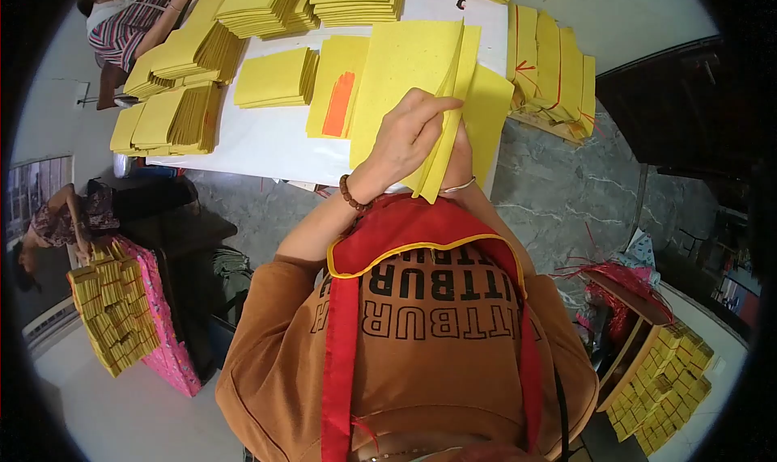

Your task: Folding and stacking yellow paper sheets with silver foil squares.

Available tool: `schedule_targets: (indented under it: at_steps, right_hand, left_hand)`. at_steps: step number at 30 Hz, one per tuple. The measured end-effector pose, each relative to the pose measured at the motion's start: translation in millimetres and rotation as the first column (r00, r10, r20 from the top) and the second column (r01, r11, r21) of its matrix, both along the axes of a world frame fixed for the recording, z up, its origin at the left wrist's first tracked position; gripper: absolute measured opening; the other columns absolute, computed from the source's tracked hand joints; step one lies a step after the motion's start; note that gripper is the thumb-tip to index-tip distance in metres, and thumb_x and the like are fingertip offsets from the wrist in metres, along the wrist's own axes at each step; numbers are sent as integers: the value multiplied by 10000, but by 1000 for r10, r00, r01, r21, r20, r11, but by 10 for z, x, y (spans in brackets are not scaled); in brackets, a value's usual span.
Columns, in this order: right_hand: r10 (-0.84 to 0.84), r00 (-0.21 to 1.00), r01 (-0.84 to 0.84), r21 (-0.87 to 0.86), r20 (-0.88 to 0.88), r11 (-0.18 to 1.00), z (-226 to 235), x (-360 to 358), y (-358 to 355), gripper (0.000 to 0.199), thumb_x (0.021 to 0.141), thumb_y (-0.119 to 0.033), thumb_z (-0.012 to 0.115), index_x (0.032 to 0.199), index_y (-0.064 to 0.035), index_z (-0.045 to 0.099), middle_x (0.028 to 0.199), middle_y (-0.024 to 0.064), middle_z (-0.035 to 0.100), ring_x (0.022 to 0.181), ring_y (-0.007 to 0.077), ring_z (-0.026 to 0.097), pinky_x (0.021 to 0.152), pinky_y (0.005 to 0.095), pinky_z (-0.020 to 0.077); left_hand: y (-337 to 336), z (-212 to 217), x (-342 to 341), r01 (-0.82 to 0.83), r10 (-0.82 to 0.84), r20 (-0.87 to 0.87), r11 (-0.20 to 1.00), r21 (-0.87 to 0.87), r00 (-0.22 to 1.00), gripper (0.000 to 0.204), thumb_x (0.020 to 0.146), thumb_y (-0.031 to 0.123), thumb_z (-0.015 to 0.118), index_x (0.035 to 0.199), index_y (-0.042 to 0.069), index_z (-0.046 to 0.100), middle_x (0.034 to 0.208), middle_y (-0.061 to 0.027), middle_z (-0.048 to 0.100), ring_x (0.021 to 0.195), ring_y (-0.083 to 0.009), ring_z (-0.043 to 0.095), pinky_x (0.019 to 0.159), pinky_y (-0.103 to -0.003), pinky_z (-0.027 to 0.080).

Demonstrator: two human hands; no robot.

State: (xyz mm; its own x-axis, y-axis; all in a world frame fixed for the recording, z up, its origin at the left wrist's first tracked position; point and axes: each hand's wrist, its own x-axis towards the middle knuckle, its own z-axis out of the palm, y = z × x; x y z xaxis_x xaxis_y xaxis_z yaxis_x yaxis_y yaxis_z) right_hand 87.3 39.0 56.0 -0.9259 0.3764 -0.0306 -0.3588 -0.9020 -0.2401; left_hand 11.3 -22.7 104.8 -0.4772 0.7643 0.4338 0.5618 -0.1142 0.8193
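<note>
Far left, apart from the white-covered table (251, 142), a co-worker in a patterned top (65, 219) bends beside rows of yellow paper bundles (117, 308) on a pink cloth (180, 357). At the table's left side, a second co-worker in a striped top (137, 21) extends an arm toward its far edge. Stacks of folded yellow paper (166, 118) occupy the table's left part; a smaller stack (275, 75) lies nearer its middle. Next, on the table, is a yellow sheet bearing an orange-red patch (338, 106). At the table's near edge, the left hand (405, 138), with a beaded bracelet (348, 193) at the wrist, is curled over a large yellow sheet (409, 61), index finger along its raised fold; whether it pinches the paper cannot be told. This sheet lies over the table's right part. The right hand (460, 154), wearing a silver bangle (461, 185), is against the fold's right side, fingers largely hidden and closure indeterminable. Right of the table stand tall yellow bundles tied in red (550, 65). Farther right of the table are a heap of red strings (623, 300) and more yellow bundles (664, 389).
</note>
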Motion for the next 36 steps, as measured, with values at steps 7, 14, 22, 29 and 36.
schedule_targets:
  at_steps: [7, 14, 22, 29, 36]
  right_hand:
    - [-100, 983, 92, 56, 157, 994, 33, -38, -96, 358, 899, -368, 315, 1124, -111, 421, 988, 24, 508, 897, 138, 521, 772, 271, 440]
    - [-52, 988, 43, 64, 146, 997, -40, -18, -61, 352, 897, -359, 325, 1132, -112, 413, 1011, 24, 501, 919, 134, 515, 781, 274, 440]
    - [-11, 993, 7, 31, 115, 999, -32, 6, -44, 377, 895, -388, 318, 1123, -108, 425, 995, 33, 510, 888, 134, 527, 747, 266, 451]
    - [9, 998, -8, -21, 66, 1000, -24, 5, -27, 394, 886, -422, 325, 1077, -107, 461, 938, 24, 526, 836, 126, 534, 723, 265, 453]
    - [7, 994, -8, 8, 108, 1000, 51, -7, -53, 389, 890, -417, 314, 1068, -107, 466, 948, 24, 530, 841, 130, 537, 724, 267, 454]
  left_hand:
    - [-20, 23, 4, -13, 39, 165, 988, -154, 985, 217, 730, 110, 609, 921, 21, 561, 765, -66, 511, 625, -130, 480, 556, -245, 396]
    - [-25, 39, 0, -7, 36, 173, 985, -170, 984, 247, 710, 120, 658, 914, 23, 558, 780, -35, 510, 657, -90, 461, 565, -212, 376]
    - [-45, 36, -8, 25, 11, 237, 989, -148, 971, 210, 733, 106, 632, 912, 24, 558, 743, -9, 476, 603, -63, 397, 514, -197, 323]
    - [-61, -28, -8, -19, 65, 267, 985, -171, 961, 139, 758, 56, 530, 887, 7, 542, 687, -63, 457, 534, -134, 416, 489, -256, 355]
    - [-16, 44, 20, -77, 70, 98, 995, 70, 993, 166, 769, 54, 497, 923, 14, 543, 717, -77, 480, 551, -157, 434, 519, -265, 383]
